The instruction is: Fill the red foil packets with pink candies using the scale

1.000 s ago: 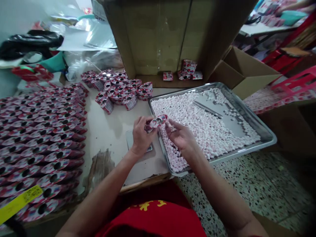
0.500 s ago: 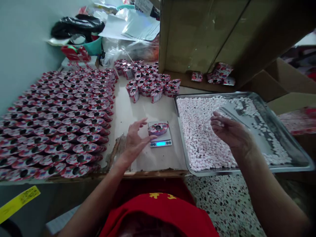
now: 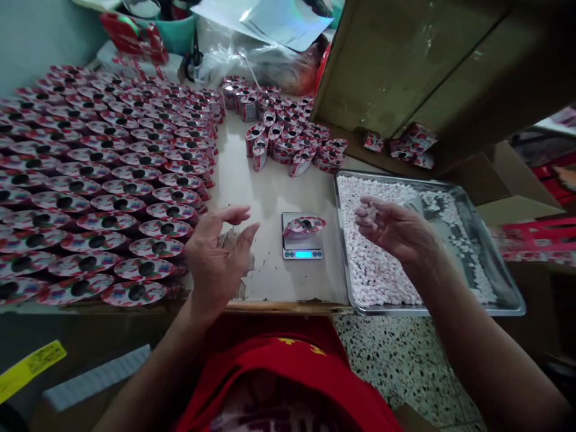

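Observation:
A small digital scale (image 3: 302, 245) with a lit blue display lies on the table, and one red-and-white printed packet (image 3: 306, 226) with a dark round hole on top rests on it. My left hand (image 3: 220, 249) hovers to the left of the scale, thumb and fingers apart, holding nothing. Over the left part of a metal tray (image 3: 341, 240), my right hand (image 3: 400, 231) has its fingers curled around a few small white tablet candies (image 3: 368, 217). A layer of the same candies (image 3: 382, 279) covers much of the tray.
Rows of similar packets (image 3: 119, 204) fill the left side of the table. Another cluster of packets (image 3: 288, 144) stands behind the scale. A large cardboard box (image 3: 382, 66) rises at the back right, with several packets inside. Plastic bags (image 3: 261, 57) and papers lie behind.
My left hand has let go of the packet on the scale and drawn back leftward. The right hand has moved left over the tray, towards the scale. The camera view has shifted.

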`<act>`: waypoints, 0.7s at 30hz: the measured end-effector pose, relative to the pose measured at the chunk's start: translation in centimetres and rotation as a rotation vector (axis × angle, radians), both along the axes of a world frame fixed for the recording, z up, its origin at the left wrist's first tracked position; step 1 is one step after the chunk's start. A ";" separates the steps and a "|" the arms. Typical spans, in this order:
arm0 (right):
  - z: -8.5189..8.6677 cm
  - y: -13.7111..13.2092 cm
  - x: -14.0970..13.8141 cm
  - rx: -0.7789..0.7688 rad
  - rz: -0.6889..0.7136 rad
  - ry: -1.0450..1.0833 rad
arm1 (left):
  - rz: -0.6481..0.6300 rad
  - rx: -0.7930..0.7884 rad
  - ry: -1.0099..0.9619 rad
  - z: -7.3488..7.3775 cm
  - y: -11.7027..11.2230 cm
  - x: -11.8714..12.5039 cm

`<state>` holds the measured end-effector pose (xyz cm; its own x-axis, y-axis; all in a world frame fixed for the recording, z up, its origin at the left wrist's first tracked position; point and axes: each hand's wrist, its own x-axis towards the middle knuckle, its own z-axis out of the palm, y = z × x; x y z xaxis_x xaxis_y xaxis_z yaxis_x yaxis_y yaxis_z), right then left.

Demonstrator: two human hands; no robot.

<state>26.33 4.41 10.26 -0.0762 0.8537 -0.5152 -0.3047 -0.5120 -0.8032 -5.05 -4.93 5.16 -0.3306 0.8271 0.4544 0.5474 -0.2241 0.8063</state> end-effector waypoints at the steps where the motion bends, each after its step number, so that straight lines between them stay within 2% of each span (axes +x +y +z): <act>1: 0.2 0.2 -0.6 0.008 0.030 -0.005 | -0.002 0.005 -0.003 0.2 0.0 -0.2; 7: 1.0 0.8 -3.2 0.108 0.320 -0.051 | -0.022 -0.032 -0.137 0.2 -0.1 -0.6; 12: 1.1 0.8 -4.5 0.213 0.460 -0.135 | -0.042 -0.064 -0.150 -0.5 0.3 0.4; 21: -0.9 1.0 -6.5 0.434 0.667 -0.395 | -0.077 -0.106 -0.080 -0.2 0.4 2.0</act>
